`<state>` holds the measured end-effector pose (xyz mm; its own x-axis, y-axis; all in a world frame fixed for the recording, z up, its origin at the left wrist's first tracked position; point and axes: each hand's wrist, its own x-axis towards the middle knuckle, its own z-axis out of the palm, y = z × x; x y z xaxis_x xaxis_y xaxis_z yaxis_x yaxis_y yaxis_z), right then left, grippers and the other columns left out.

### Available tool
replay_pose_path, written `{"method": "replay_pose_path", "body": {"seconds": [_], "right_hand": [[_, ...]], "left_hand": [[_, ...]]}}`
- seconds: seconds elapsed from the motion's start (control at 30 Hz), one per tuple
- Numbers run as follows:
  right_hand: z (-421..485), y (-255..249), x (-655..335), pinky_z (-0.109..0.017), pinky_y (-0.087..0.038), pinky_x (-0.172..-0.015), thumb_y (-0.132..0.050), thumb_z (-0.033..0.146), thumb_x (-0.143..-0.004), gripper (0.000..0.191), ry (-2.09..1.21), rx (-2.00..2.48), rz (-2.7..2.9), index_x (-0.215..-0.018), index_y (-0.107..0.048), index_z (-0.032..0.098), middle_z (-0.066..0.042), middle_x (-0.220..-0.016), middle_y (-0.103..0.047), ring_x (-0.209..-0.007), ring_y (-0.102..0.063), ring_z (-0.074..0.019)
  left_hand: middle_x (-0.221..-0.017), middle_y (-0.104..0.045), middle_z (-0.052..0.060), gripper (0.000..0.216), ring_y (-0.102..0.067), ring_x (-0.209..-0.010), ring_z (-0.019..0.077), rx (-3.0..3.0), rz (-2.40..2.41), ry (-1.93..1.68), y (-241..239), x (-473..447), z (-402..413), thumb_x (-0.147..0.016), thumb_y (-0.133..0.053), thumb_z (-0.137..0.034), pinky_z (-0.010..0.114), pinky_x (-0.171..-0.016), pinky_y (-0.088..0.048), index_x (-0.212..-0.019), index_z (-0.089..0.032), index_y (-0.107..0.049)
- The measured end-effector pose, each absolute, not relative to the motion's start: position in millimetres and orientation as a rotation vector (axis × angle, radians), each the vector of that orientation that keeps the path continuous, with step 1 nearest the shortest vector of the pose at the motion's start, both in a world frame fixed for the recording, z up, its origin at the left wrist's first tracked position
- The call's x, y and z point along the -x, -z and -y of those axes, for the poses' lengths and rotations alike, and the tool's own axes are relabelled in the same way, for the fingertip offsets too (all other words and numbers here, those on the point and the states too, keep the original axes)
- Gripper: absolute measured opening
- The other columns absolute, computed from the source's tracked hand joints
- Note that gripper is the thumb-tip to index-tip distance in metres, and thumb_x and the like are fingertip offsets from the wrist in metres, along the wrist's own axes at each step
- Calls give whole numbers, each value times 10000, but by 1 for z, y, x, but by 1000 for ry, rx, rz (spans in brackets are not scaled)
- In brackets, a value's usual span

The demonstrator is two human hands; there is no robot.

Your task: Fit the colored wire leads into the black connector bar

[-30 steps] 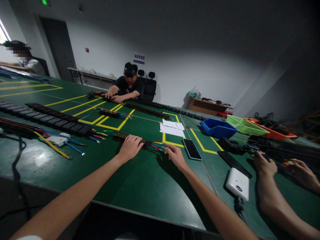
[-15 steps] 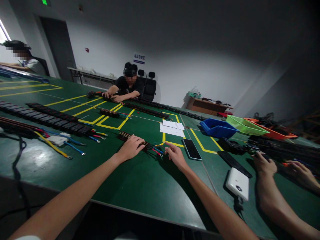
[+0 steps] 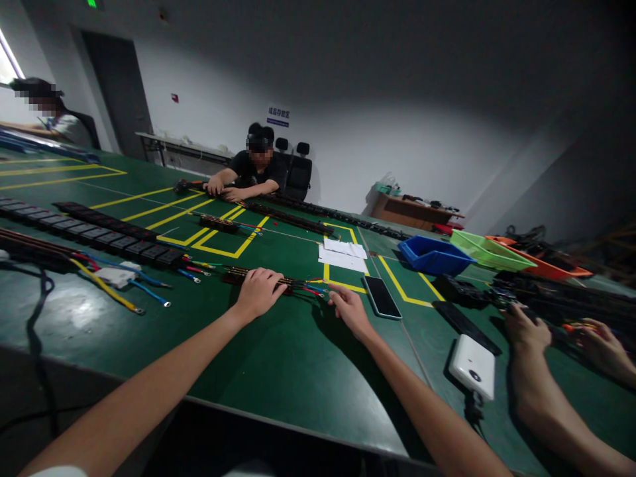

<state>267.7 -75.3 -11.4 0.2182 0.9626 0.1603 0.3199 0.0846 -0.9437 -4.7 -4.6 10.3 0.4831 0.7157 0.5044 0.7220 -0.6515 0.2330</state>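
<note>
My left hand (image 3: 259, 291) lies over a short dark strip with copper-coloured bars (image 3: 233, 275), its fingers closed across the top. The strip rests on the green table, and its middle is hidden under the hand. Blue, red and yellow-green wires (image 3: 309, 287) with ring lugs come out of its right end. Right at those wire ends is my right hand (image 3: 348, 310), fingers bent and thumb and index close together. Whether a lug sits between the fingertips is too small to make out.
A phone (image 3: 382, 296), white papers (image 3: 342, 254) and a blue bin (image 3: 435, 254) lie beyond my right hand. A white device (image 3: 473, 366) is nearer me, beside a co-worker's hands (image 3: 527, 328). Black strips (image 3: 99, 235) and lugged cables (image 3: 106, 286) lie left. Another person (image 3: 256, 165) works opposite.
The strip under my left hand has turned slightly, its left end nearer me and its wire ends raised towards my right fingertips. My right hand has barely moved.
</note>
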Motion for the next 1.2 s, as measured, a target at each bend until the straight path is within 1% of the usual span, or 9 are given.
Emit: {"method": "replay_pose_path", "body": {"seconds": [0.2, 0.47, 0.67, 0.83, 1.03, 1.2], "right_hand": [[77, 7, -266, -235, -380, -439, -591, 503, -827, 547, -740, 1440, 1332, -1150, -750, 91, -40, -728, -685, -442, -494, -100], [78, 6, -266, -243, -392, -446, -585, 526, -818, 571, -737, 1465, 1321, -1133, -757, 81, -43, -722, -690, -441, -495, -108], [79, 6, -265, -236, -392, -458, -607, 500, -807, 635, -797, 1435, 1360, -1250, -705, 55, -37, -726, -693, -453, -482, -98], [79, 7, -266, -226, -378, -463, -616, 476, -808, 649, -834, 1437, 1376, -1292, -676, 47, -28, -720, -691, -467, -467, -87], [81, 1, -266, -222, -370, -445, -647, 475, -778, 644, -892, 1420, 1340, -1281, -688, 75, -25, -735, -689, -475, -457, -85], [81, -1, -265, -217, -355, -436, -658, 463, -740, 650, -905, 1426, 1280, -1252, -693, 65, -25, -717, -687, -457, -454, -79]], "left_hand": [[-1166, -714, 114, 348, -605, -1120, 301, 2671, 1354, 896, -10, 5, 3, -998, -469, -444, 509, -1012, -432, -1141, -224, -698], [-1150, -696, 116, 343, -592, -1109, 300, 2685, 1350, 900, -7, 5, 0, -998, -460, -435, 497, -992, -452, -1134, -216, -685], [-1104, -688, 111, 329, -598, -1085, 279, 2782, 1293, 915, -6, 6, -4, -991, -481, -423, 480, -1025, -451, -1108, -189, -682], [-1080, -696, 96, 317, -611, -1065, 267, 2826, 1224, 954, -8, 7, -6, -978, -492, -435, 487, -1052, -438, -1062, -204, -692], [-1078, -707, 89, 327, -625, -1053, 265, 2851, 1188, 939, -11, 8, -5, -970, -502, -436, 484, -1050, -448, -1094, -211, -703], [-1090, -700, 94, 328, -620, -1061, 262, 2815, 1196, 947, -8, 5, -3, -989, -477, -427, 491, -1053, -447, -1108, -209, -692]]}}
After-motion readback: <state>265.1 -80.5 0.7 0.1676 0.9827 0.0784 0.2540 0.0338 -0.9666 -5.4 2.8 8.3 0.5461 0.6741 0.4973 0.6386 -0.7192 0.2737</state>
